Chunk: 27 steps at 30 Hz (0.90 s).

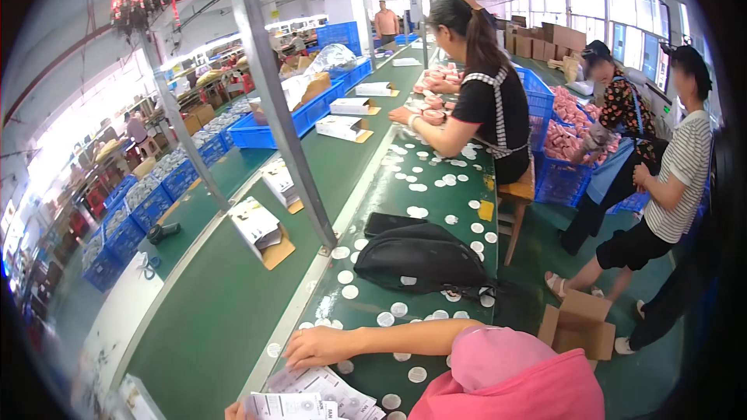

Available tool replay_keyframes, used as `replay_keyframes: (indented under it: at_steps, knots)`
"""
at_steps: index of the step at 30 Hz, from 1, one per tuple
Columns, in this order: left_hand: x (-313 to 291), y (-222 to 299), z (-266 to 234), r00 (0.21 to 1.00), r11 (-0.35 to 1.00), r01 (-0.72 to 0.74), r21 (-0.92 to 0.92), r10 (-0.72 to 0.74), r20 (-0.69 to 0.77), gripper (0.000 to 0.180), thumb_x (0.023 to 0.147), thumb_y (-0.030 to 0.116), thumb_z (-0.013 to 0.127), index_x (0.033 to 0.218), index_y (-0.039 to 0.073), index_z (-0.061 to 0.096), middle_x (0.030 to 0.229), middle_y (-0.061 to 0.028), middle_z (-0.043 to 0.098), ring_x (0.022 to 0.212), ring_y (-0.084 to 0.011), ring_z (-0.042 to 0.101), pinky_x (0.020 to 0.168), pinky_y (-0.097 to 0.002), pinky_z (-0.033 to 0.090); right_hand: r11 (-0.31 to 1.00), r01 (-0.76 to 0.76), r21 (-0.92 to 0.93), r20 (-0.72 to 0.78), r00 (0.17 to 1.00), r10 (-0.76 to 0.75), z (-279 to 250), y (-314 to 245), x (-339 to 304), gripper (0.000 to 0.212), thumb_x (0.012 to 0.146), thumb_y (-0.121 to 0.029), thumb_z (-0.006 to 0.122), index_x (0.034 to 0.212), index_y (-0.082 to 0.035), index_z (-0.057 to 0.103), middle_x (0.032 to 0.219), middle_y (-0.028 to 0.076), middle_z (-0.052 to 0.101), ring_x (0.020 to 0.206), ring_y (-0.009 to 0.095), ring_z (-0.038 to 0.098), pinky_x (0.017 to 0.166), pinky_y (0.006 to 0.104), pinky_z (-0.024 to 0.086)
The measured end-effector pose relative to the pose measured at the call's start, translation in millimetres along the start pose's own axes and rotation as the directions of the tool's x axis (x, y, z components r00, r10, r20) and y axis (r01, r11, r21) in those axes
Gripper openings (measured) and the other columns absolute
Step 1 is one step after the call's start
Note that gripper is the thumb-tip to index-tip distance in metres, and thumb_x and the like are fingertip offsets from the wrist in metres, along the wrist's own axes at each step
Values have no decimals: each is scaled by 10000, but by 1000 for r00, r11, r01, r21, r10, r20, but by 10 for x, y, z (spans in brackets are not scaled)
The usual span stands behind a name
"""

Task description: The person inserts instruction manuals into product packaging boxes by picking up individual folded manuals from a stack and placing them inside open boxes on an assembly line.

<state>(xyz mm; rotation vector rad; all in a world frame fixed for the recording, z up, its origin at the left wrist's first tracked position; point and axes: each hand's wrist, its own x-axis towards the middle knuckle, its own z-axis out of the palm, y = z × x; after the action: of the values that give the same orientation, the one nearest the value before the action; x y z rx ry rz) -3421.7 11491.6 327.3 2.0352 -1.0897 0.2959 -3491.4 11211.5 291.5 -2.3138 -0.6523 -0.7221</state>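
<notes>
At the lower edge, my left hand (236, 411) is only partly in view, closed at the side of a bundle of printed white leaflets (289, 405). My right arm reaches across from a pink sleeve. Above the leaflets, my right hand (315, 346) is closed with its fingers bent downward; their tips and whatever they pinch are hidden. More printed sheets fan out just below it. Small round white discs (417, 374) lie scattered over the green worktop around my forearm. Beyond the arm rests a black bag (420, 257), with a dark flat case (393, 223) behind it.
A metal post (280, 101) rises beside the worktop. White boxes with open flaps (253, 222) stand on the green belt at left, near a blue crate (299, 118). Ahead, a co-worker (490, 82) handles pink items. Others stand at right beside crates and an open carton (577, 325).
</notes>
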Motion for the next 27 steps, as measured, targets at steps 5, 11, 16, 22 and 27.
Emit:
replay_keyframes:
  at_steps: [5, 11, 16, 22, 27]
  knots:
    - [-77, -271, -9, 978, 944, 192, -267, -208, -30, 263, 895, 194, 448, 1053, -3, 521, 942, -104, 518, 842, -202, 498, 669, -302, 429, 832, -416, 367, -73, 879, 472, -122, 82, 52, 260, 865, -258, 519, 854, -12, 604, 731, 69, 599, 656, 155, 566, 601, 270, 442]
    - [76, -267, -150, 544, 450, 415, -791, -819, -181, 401, 872, 195, 484, 1171, -65, 422, 1018, -149, 523, 908, -211, 499, 771, -292, 449, 483, -374, 792, -184, 607, 773, -33, 497, 69, 246, 865, -241, 546, 985, -27, 528, 776, 23, 587, 649, 68, 549, 546, 211, 436]
    - [-138, -1590, -420, 552, 68, -148, -987, -822, -139, 391, 822, 314, 569, 1114, 63, 505, 1020, -72, 583, 895, -184, 550, 729, -341, 437, 630, -536, 563, -320, 561, 763, -68, 408, 198, 256, 805, -231, 621, 875, -35, 472, 740, 28, 541, 645, 86, 534, 554, 241, 444]
    - [70, -1377, -739, 418, 217, -229, -949, -858, -297, 336, 897, 265, 470, 1182, 90, 440, 1130, -35, 529, 972, -144, 512, 784, -309, 408, 673, -567, 475, -330, 594, 734, -69, 334, 264, 210, 785, -196, 608, 828, -15, 511, 684, 59, 565, 623, 97, 521, 564, 261, 434]
    - [333, -1335, -1082, 173, 729, -162, -665, -643, -746, 288, 891, 247, 485, 1054, 13, 523, 1053, -77, 551, 954, -168, 517, 807, -321, 414, 693, -463, 553, -373, 606, 703, 4, 415, 216, 158, 787, -109, 583, 876, -14, 494, 734, 57, 566, 638, 92, 522, 567, 258, 440]
